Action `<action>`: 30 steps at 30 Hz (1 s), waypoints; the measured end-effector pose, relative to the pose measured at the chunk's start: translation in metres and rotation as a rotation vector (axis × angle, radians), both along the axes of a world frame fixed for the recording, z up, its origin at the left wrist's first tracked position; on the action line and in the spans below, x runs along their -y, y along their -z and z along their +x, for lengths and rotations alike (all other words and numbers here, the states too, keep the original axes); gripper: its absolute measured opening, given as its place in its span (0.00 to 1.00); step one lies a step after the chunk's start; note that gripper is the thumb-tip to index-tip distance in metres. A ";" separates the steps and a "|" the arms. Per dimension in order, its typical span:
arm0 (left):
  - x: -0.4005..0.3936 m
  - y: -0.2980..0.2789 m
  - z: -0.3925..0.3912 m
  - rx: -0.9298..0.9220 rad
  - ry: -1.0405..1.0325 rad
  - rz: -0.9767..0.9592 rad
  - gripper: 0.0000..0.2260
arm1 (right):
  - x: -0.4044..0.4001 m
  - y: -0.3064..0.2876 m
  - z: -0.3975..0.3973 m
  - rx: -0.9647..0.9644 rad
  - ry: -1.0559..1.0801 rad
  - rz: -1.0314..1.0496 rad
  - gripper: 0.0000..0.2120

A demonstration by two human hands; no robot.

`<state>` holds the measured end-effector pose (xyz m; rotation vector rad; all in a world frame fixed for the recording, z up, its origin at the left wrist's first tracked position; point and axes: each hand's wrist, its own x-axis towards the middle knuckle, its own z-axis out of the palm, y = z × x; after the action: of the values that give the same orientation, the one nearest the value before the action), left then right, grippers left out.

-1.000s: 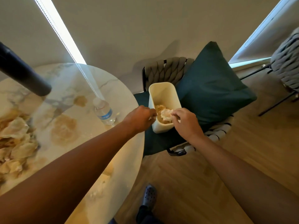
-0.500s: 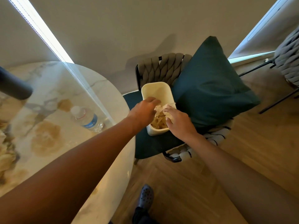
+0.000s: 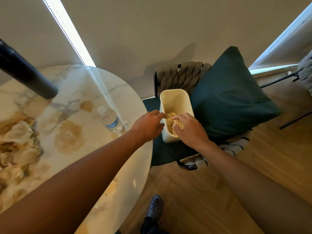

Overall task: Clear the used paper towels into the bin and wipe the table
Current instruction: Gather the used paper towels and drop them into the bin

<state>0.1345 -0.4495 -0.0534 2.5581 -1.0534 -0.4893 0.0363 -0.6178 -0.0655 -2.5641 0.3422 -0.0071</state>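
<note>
A cream rectangular bin (image 3: 175, 100) stands upright on the dark green seat of a woven-backed chair (image 3: 182, 76), just right of a round marble tabletop (image 3: 81, 92). Inside the bin lie crumpled, stained paper towels (image 3: 170, 118). Both hands reach over its near rim. The right hand (image 3: 189, 128) has its fingers curled down onto the wad, pressing or gripping it; which of the two cannot be told. The left hand (image 3: 148, 125) stretches its fingers toward the bin's left rim and the towels, fingertips at the edge of the paper; whether it pinches any cannot be told. On the tabletop, far to the left, a heap of more used paper towels (image 3: 16, 144) sits among brownish wet stains (image 3: 69, 137). A clear plastic water bottle (image 3: 110, 121) with a blue label stands near the tabletop's right edge, close to the left forearm. A dark cylinder (image 3: 25, 73) juts in from the upper left. A large dark green cushion (image 3: 231, 97) leans on the chair, touching the bin's right side. A dark perforated shoe (image 3: 156, 207) shows on the wooden floor (image 3: 202, 191) below.
</note>
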 end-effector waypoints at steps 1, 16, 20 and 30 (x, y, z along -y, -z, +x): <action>-0.008 -0.003 -0.002 0.000 -0.002 -0.004 0.17 | -0.008 -0.003 0.000 0.014 -0.011 0.002 0.13; -0.203 -0.029 -0.035 0.079 -0.087 -0.018 0.13 | -0.177 -0.030 -0.004 0.127 -0.211 -0.042 0.13; -0.267 -0.031 -0.040 0.116 -0.124 -0.003 0.13 | -0.231 -0.032 -0.003 0.140 -0.262 -0.039 0.12; -0.434 -0.031 -0.047 0.126 -0.332 0.037 0.12 | -0.358 -0.035 0.018 0.171 -0.446 -0.051 0.10</action>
<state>0.0879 -0.0156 -0.0224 2.7515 -0.6401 -0.2652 0.0545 -0.2596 -0.0303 -2.6112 -0.2993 -0.0715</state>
